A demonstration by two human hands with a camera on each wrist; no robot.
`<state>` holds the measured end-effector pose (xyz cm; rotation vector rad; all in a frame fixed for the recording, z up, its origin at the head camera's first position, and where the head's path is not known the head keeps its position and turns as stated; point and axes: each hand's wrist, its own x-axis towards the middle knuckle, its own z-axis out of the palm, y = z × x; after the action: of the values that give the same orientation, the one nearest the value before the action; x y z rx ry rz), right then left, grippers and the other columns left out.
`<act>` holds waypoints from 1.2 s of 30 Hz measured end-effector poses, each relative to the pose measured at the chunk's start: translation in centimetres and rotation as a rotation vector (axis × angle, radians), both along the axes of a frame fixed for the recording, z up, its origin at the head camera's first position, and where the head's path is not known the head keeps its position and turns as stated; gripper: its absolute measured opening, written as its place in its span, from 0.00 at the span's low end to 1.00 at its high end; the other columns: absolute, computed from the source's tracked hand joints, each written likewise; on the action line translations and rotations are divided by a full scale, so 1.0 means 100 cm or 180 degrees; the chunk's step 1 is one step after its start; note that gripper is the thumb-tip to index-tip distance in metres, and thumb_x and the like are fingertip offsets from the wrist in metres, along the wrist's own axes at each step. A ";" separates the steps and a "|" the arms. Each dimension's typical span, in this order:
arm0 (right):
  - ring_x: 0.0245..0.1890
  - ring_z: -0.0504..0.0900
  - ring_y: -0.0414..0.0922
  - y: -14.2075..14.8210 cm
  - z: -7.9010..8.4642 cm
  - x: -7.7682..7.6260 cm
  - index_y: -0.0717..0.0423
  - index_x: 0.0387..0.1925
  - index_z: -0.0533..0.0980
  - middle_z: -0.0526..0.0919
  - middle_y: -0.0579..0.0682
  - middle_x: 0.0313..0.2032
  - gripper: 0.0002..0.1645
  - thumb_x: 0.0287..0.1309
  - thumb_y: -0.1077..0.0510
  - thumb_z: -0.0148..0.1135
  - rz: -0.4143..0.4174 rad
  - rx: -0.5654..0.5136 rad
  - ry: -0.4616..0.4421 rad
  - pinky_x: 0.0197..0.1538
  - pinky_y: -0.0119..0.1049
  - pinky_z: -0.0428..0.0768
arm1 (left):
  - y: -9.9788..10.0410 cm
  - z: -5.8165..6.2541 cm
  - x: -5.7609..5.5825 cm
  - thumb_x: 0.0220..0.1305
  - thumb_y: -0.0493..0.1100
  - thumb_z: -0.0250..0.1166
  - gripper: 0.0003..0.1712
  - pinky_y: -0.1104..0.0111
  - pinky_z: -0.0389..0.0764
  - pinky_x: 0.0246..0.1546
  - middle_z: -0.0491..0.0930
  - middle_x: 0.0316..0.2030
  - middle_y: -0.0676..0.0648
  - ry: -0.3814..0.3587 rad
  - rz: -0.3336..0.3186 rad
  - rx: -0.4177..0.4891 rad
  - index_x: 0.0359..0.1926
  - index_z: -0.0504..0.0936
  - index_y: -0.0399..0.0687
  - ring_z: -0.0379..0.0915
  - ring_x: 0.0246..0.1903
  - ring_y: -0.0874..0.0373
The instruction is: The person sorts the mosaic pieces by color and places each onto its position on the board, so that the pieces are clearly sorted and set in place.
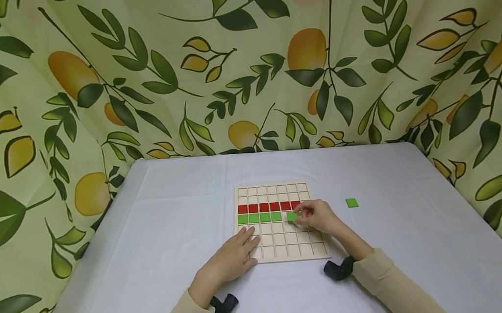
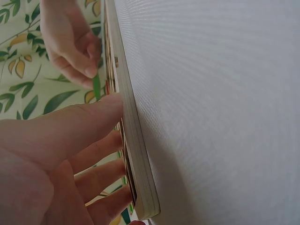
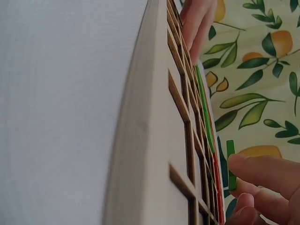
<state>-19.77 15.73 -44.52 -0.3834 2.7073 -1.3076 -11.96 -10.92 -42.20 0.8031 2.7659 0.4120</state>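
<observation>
A wooden grid board lies on the table, its square cells in rows. One row holds several red tiles; the row below it holds several green tiles at its left part. My right hand pinches a green square tile between thumb and fingers, just above the board near the right part of the green row. My left hand rests with extended fingers on the board's lower left edge, the thumb against its side.
Another green tile lies on the white tablecloth to the right of the board. Dark wrist devices sit at both wrists. A curtain printed with leaves and fruit hangs behind and beside the table.
</observation>
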 end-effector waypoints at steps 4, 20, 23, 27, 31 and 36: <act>0.21 0.67 0.38 -0.003 0.000 -0.001 0.68 0.37 0.81 0.74 0.48 0.21 0.13 0.48 0.65 0.70 0.0006 0.0058 0.0046 0.21 0.23 0.64 | 0.000 0.000 0.000 0.66 0.46 0.60 0.31 0.52 0.63 0.73 0.60 0.73 0.41 0.0004 -0.0003 -0.0007 0.68 0.68 0.42 0.54 0.74 0.43; 0.23 0.67 0.39 -0.014 -0.002 -0.005 0.66 0.38 0.82 0.73 0.48 0.21 0.13 0.49 0.64 0.71 -0.0168 0.0306 0.0084 0.24 0.25 0.64 | 0.000 -0.001 -0.001 0.66 0.46 0.60 0.31 0.51 0.63 0.73 0.60 0.73 0.41 -0.0048 0.0026 0.0023 0.68 0.68 0.42 0.53 0.74 0.43; 0.24 0.67 0.39 -0.014 -0.003 -0.006 0.65 0.38 0.82 0.73 0.48 0.21 0.13 0.49 0.64 0.71 -0.0172 0.0328 0.0095 0.25 0.25 0.64 | 0.000 0.000 -0.001 0.66 0.46 0.60 0.31 0.51 0.63 0.72 0.60 0.73 0.41 -0.0044 0.0030 0.0002 0.68 0.68 0.42 0.54 0.74 0.43; 0.23 0.67 0.39 -0.015 -0.003 -0.006 0.65 0.38 0.83 0.74 0.48 0.20 0.13 0.48 0.64 0.71 -0.0168 0.0306 0.0091 0.25 0.25 0.64 | 0.000 0.001 0.000 0.66 0.46 0.60 0.31 0.51 0.63 0.72 0.60 0.73 0.41 -0.0036 0.0026 -0.0011 0.68 0.68 0.42 0.54 0.74 0.43; 0.23 0.67 0.39 -0.016 -0.002 -0.006 0.65 0.38 0.83 0.74 0.48 0.20 0.13 0.49 0.64 0.71 -0.0183 0.0286 0.0046 0.25 0.25 0.64 | 0.001 0.002 -0.001 0.66 0.46 0.60 0.31 0.51 0.63 0.72 0.60 0.73 0.41 -0.0051 0.0025 -0.0004 0.68 0.68 0.42 0.54 0.74 0.43; 0.23 0.67 0.38 -0.016 0.000 -0.006 0.65 0.39 0.83 0.73 0.47 0.20 0.13 0.49 0.64 0.70 -0.0197 0.0288 0.0028 0.25 0.25 0.64 | 0.001 0.002 -0.001 0.67 0.46 0.60 0.31 0.51 0.62 0.73 0.59 0.73 0.41 -0.0048 0.0025 0.0001 0.68 0.68 0.42 0.53 0.74 0.43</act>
<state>-20.35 14.09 -44.56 -0.2992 2.7946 -1.1952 -12.03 -10.86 -42.02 0.7860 2.7560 0.4184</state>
